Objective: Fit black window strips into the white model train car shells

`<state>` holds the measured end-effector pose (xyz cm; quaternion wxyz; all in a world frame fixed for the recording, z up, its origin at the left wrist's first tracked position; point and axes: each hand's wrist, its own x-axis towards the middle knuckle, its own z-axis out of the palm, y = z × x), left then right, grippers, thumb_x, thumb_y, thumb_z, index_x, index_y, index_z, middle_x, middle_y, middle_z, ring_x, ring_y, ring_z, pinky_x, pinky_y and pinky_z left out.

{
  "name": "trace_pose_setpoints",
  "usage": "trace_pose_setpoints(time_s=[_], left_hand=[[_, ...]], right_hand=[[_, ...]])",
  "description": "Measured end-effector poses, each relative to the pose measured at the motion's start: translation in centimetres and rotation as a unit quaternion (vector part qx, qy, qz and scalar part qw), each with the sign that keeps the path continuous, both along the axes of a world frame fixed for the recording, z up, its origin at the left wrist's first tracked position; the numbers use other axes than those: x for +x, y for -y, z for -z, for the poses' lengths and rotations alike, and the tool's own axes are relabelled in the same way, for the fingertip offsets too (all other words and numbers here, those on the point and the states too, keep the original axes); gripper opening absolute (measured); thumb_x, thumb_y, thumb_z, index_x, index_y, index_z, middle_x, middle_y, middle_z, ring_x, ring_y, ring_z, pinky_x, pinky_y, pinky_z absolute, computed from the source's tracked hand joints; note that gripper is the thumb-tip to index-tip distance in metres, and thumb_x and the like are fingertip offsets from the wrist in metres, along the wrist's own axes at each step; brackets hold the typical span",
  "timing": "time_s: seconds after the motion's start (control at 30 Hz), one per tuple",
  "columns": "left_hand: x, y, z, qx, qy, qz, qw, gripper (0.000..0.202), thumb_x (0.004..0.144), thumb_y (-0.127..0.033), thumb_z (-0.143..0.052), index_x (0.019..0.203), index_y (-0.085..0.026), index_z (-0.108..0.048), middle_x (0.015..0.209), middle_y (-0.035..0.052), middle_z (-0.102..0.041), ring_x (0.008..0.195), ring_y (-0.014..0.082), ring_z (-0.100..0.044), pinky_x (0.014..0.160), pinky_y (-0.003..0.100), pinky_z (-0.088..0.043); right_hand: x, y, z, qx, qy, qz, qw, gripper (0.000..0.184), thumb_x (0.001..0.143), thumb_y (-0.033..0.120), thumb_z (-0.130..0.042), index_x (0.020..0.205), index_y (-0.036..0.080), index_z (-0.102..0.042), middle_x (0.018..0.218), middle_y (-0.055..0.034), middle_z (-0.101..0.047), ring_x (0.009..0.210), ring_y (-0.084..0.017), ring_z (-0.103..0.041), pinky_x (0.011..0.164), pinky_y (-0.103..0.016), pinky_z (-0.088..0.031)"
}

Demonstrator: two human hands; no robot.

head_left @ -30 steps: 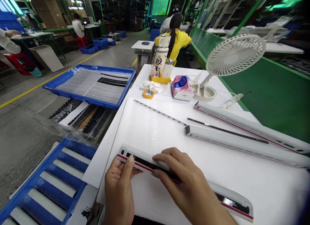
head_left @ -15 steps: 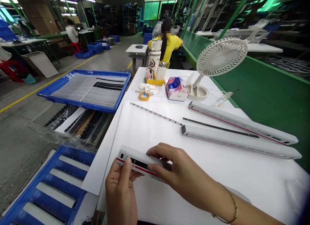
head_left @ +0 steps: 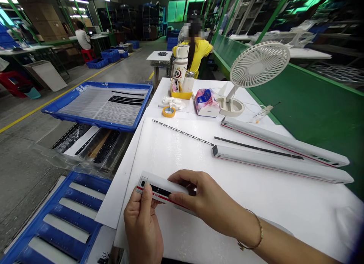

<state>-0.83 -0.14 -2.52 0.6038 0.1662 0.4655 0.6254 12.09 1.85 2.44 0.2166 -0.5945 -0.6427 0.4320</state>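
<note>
A white model train car body (head_left: 162, 183) with a black window band and a red stripe is held tilted above the white table. My left hand (head_left: 145, 214) pinches its left end, thumb on the printed side near the door. From above, my right hand (head_left: 199, 195) grips it farther along, fingers on the roof and thumb on the black band. The car's right part passes behind my right hand and forearm. Two similar car bodies, one nearer (head_left: 278, 164) and one farther (head_left: 284, 140), lie to the right, with a thin black strip (head_left: 256, 147) between them.
A slotted black strip (head_left: 182, 132) lies across the table (head_left: 159, 150). Behind it are orange tape (head_left: 168, 112), a tissue pack (head_left: 207, 102), a white fan (head_left: 260, 65) and a bottle (head_left: 180, 68). Blue trays (head_left: 93, 121) stand left. A person in yellow (head_left: 200, 53) sits ahead.
My right hand has slid slightly left along the car body, its thumb now closer to my left hand. My left thumb has shifted slightly left and up. The car stays nearly in place.
</note>
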Motion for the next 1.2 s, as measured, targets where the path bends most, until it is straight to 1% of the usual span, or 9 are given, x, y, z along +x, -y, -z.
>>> trace_pose_setpoints(time_s=[0.13, 0.23, 0.33, 0.43, 0.67, 0.77, 0.93, 1.1, 1.2], left_hand=[[0.2, 0.1, 0.1, -0.012, 0.009, -0.017, 1.000, 0.022, 0.073, -0.034, -0.069, 0.088, -0.017, -0.066, 0.075, 0.0025, -0.069, 0.072, 0.0169, -0.064, 0.062, 0.026, -0.051], [0.2, 0.1, -0.2, -0.023, 0.023, -0.013, 0.999, 0.028, 0.073, -0.033, -0.069, 0.096, -0.019, -0.065, 0.082, 0.0028, -0.069, 0.077, 0.0176, -0.065, 0.064, 0.026, -0.051], [0.1, 0.1, -0.5, -0.043, 0.040, 0.023, 0.998, 0.028, 0.069, -0.027, -0.073, 0.093, -0.017, -0.065, 0.084, 0.0041, -0.069, 0.083, 0.0196, -0.066, 0.067, 0.027, -0.052], [-0.2, 0.1, -0.7, -0.048, 0.046, 0.051, 0.996, 0.025, 0.067, -0.024, -0.074, 0.089, -0.014, -0.066, 0.081, 0.0054, -0.070, 0.080, 0.0210, -0.066, 0.068, 0.030, -0.054], [0.0, 0.0, -0.1, -0.029, 0.055, 0.030, 0.998, 0.025, 0.065, -0.016, -0.074, 0.089, -0.015, -0.067, 0.081, 0.0032, -0.070, 0.078, 0.0182, -0.066, 0.069, 0.029, -0.054], [0.2, 0.2, -0.1, -0.042, 0.056, 0.041, 0.997, 0.027, 0.067, -0.018, -0.074, 0.092, -0.016, -0.066, 0.085, 0.0042, -0.070, 0.079, 0.0189, -0.066, 0.069, 0.030, -0.054], [0.6, 0.6, -0.1, -0.057, 0.072, 0.116, 0.989, 0.031, 0.070, -0.026, -0.073, 0.097, -0.013, -0.065, 0.083, 0.0078, -0.070, 0.081, 0.0217, -0.067, 0.071, 0.034, -0.055], [0.6, 0.5, 0.2, -0.046, 0.064, 0.085, 0.993, 0.040, 0.064, -0.019, -0.075, 0.102, -0.014, -0.063, 0.088, 0.0084, -0.070, 0.080, 0.0227, -0.067, 0.067, 0.033, -0.055], [0.7, 0.5, 0.4, -0.046, 0.055, 0.077, 0.994, 0.047, 0.063, -0.016, -0.075, 0.107, -0.015, -0.061, 0.088, 0.0080, -0.070, 0.078, 0.0221, -0.067, 0.065, 0.032, -0.055]], right_hand=[[0.0, -0.2, 0.3, -0.019, -0.009, 0.001, 1.000, 0.012, 0.076, 0.022, -0.059, 0.085, 0.019, -0.065, 0.073, 0.0004, -0.065, 0.066, -0.014, -0.056, 0.062, -0.028, -0.044], [-0.1, -0.2, 0.3, -0.012, -0.009, 0.005, 1.000, 0.012, 0.075, 0.022, -0.059, 0.085, 0.020, -0.065, 0.072, 0.0010, -0.065, 0.064, -0.013, -0.054, 0.062, -0.027, -0.044], [-0.2, 0.0, 0.0, 0.004, 0.004, 0.019, 1.000, 0.012, 0.074, 0.022, -0.060, 0.085, 0.020, -0.065, 0.072, 0.0014, -0.064, 0.065, -0.014, -0.054, 0.060, -0.026, -0.043], [-0.4, 0.3, -0.1, 0.014, 0.008, 0.023, 1.000, 0.013, 0.075, 0.021, -0.058, 0.087, 0.019, -0.065, 0.075, 0.0009, -0.065, 0.067, -0.014, -0.055, 0.061, -0.026, -0.044], [-0.4, 0.8, 0.4, 0.062, 0.045, 0.007, 0.997, 0.013, 0.077, 0.019, -0.057, 0.088, 0.020, -0.064, 0.080, -0.0002, -0.065, 0.070, -0.015, -0.056, 0.061, -0.026, -0.043], [-0.3, 0.6, 0.5, 0.046, 0.030, 0.008, 0.998, 0.014, 0.076, 0.021, -0.058, 0.089, 0.020, -0.064, 0.077, 0.0003, -0.065, 0.068, -0.014, -0.055, 0.062, -0.027, -0.043], [0.3, 0.2, 0.8, 0.017, -0.004, 0.004, 1.000, 0.017, 0.077, 0.024, -0.057, 0.091, 0.020, -0.066, 0.078, 0.0008, -0.065, 0.068, -0.014, -0.055, 0.062, -0.026, -0.043], [1.8, -0.1, 0.3, -0.031, -0.002, -0.034, 0.999, 0.028, 0.075, 0.026, -0.060, 0.103, 0.020, -0.065, 0.088, -0.0003, -0.067, 0.072, -0.014, -0.056, 0.065, -0.026, -0.045], [2.4, 0.2, 0.0, -0.037, 0.025, -0.043, 0.998, 0.022, 0.078, 0.029, -0.058, 0.096, 0.020, -0.067, 0.084, -0.0005, -0.067, 0.069, -0.015, -0.055, 0.060, -0.026, -0.043]])
